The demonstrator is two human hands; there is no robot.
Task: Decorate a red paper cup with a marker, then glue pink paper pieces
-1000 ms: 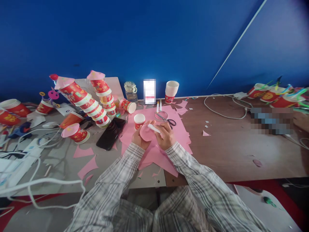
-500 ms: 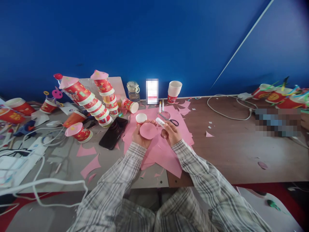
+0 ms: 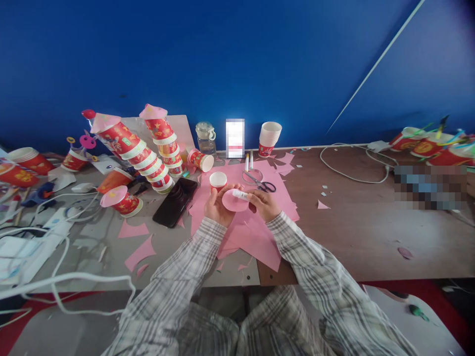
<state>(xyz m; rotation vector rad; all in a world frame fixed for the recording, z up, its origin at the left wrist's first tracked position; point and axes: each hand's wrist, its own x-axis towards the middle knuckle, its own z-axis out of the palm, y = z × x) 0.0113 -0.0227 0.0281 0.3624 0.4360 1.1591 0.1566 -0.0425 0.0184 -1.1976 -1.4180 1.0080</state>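
My left hand [image 3: 215,206] grips a round pink paper disc [image 3: 233,202] from below and behind. My right hand [image 3: 264,203] is closed on a small white glue stick [image 3: 240,195], whose tip lies across the top of the disc. Both hands hover over a pile of pink paper sheets [image 3: 256,227] on the table. A small red and white paper cup [image 3: 218,181] stands upright just beyond my left hand. Black-handled scissors [image 3: 261,183] lie just beyond my right hand.
Leaning stacks of red paper cups [image 3: 148,158] with pink caps stand at the left. A black phone [image 3: 175,201] lies beside them. A glass jar [image 3: 206,138], a white cup stack [image 3: 269,138], white cables [image 3: 55,282] and pink scraps [image 3: 139,253] litter the table.
My right hand has brought the glue stick from beside the disc back onto its top edge. The disc has tilted and risen slightly. The camera view has shifted a little.
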